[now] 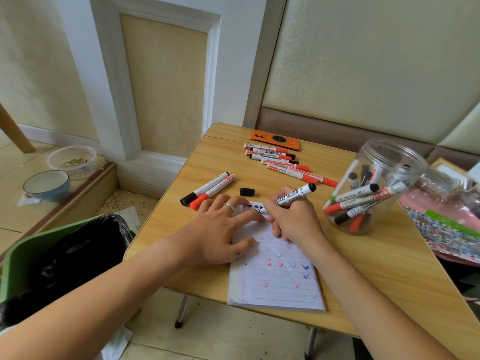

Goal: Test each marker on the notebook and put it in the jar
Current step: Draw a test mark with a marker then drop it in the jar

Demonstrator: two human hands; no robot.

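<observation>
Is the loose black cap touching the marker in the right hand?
Apart. In the head view the black cap lies alone on the table, with bare wood between it and the marker gripped in the right hand.

An orange phone (pixel 275 139) lies at the far edge of the wooden folding table (pixel 376 268). A green bin (pixel 15 255) with a black liner stands at the left. On the floor sit a blue bowl (pixel 46 185) and a clear plastic container (pixel 72 160).

Jar (pixel 374 188) right of notebook (pixel 280 271), markers (pixel 283 162) behind
</observation>
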